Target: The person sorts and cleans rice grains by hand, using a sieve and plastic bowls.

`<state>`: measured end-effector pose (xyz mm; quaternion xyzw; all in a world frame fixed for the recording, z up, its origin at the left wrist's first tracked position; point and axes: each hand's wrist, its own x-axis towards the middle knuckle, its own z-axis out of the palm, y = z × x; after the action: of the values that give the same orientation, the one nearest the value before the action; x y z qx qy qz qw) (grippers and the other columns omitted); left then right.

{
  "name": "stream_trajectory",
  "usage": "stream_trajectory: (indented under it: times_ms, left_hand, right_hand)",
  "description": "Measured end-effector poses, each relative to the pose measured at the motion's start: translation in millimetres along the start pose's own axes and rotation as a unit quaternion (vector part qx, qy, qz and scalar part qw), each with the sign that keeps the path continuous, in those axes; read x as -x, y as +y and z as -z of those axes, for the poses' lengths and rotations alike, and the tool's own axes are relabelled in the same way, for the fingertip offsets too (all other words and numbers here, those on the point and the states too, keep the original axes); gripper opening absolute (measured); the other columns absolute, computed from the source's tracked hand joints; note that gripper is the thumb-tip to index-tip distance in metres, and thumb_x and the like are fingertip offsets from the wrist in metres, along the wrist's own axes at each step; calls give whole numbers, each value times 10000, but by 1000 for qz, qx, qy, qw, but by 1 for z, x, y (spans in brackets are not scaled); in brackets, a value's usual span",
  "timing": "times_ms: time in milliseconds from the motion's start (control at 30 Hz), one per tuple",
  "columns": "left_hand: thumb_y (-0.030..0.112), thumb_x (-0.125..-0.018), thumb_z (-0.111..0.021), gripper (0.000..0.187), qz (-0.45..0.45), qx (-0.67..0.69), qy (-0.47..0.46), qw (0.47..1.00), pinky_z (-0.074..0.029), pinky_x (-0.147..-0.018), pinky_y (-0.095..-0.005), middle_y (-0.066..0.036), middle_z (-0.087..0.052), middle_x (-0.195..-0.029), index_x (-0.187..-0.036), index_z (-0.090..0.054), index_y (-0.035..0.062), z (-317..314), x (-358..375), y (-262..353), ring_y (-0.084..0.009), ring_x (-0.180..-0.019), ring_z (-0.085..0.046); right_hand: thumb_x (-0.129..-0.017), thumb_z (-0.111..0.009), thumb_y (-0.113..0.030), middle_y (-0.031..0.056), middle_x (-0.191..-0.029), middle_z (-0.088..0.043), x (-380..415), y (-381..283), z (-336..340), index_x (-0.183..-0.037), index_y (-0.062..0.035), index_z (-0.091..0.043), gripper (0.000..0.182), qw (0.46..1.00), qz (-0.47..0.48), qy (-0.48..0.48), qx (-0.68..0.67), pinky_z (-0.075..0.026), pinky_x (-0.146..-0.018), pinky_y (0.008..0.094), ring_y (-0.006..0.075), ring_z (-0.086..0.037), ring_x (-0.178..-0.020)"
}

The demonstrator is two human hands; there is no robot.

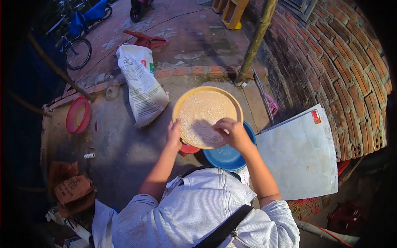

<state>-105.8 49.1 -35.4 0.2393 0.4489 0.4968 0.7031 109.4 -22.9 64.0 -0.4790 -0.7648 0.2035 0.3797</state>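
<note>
A round yellow-rimmed sieve (206, 111) is held up in front of me, with pale grains spread over its mesh. My left hand (174, 134) grips its lower left rim, the fingers wrapped round the edge. Over the lower right of the mesh is my right hand (228, 131), its fingers bent together in a pinch; whatever they hold is too small to make out. Beneath the sieve, a blue basin (225, 158) shows at the lower right. Part of a red container (190, 149) is visible below the rim, mostly hidden.
A white sack (142, 87) lies ahead on the left, near a red stool (144, 40). Farther left is a pink-red basin (78, 115). A pale board (295, 155) lies on the right by the brick wall (335, 70). A bamboo pole (257, 41) stands ahead right.
</note>
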Motion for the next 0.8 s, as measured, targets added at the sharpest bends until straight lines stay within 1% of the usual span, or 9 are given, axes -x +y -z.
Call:
stream_trajectory:
  times_ms: [167,300,467,567,633,667,733,767,800]
  left_hand:
    - [225,-914,-528,340,-128,19,97,987,-450,-876,-366,-101,-570,-1135,-1193,-497,34,65,-9,32,-225,-1030,-558]
    - [198,-918,-513,338,-166,46,176,969,-441,-875,-342,-90,-557,-1155,-1215,-468,41,118,-1,54,-208,-1038,-549]
    - [184,-933,-475,335,-219,63,255,940,-434,-906,-359,-102,-542,-1182,-1232,-450,35,167,18,70,-225,-1076,-537]
    - [182,-935,-468,337,-239,71,275,929,-445,-901,-368,-106,-531,-1197,-1238,-441,35,185,24,68,-236,-1083,-537]
    - [182,-935,-468,336,-247,72,286,923,-454,-891,-373,-107,-529,-1198,-1239,-439,43,184,30,71,-240,-1084,-537]
    - [183,-933,-472,333,-230,78,298,923,-461,-883,-380,-107,-530,-1195,-1238,-440,54,177,34,71,-242,-1086,-537]
    - [184,-931,-476,331,-215,84,311,922,-468,-875,-387,-107,-530,-1192,-1238,-440,65,175,35,69,-244,-1087,-537]
    - [185,-930,-480,329,-220,75,290,928,-475,-865,-394,-109,-532,-1188,-1236,-440,73,180,30,60,-246,-1087,-537]
    - [187,-928,-484,327,-225,65,268,935,-481,-856,-402,-111,-533,-1184,-1234,-440,80,179,28,55,-248,-1087,-538]
  right_hand:
    - [-719,-626,25,135,-817,-633,-30,25,8,-849,-12,-668,141,993,-39,99,52,-500,-642,334,273,-630,-721]
    - [-716,-627,5,157,-811,-635,-39,63,-18,-833,-10,-673,127,990,-103,73,64,-501,-663,348,289,-626,-734]
    - [-710,-632,-34,185,-819,-634,-40,97,-84,-801,8,-665,106,997,-58,-28,42,-500,-724,377,329,-622,-779]
    - [-734,-607,-40,202,-855,-636,-41,106,-116,-936,6,-652,212,993,-39,-101,52,-491,-746,407,357,-616,-829]
    - [-771,-563,-34,223,-926,-635,-36,118,-139,-1127,-9,-584,357,986,-52,-152,51,-475,-785,431,385,-596,-921]
    - [-771,-563,-34,223,-926,-635,-31,122,-146,-1127,-9,-584,357,986,-50,-154,50,-475,-785,431,385,-596,-921]
    - [-840,-484,-15,223,-1103,-589,-23,125,-153,-1275,-19,-460,435,983,-59,-152,81,-477,-856,377,351,-583,-1014]
    - [-868,-469,-44,208,-1250,-513,-20,131,-150,-1335,-14,-382,477,980,-52,-177,68,-443,-929,346,291,-530,-1134]
    - [-868,-469,-44,208,-1250,-513,-20,130,-143,-1335,-14,-382,477,980,-53,-177,68,-443,-929,346,291,-530,-1134]
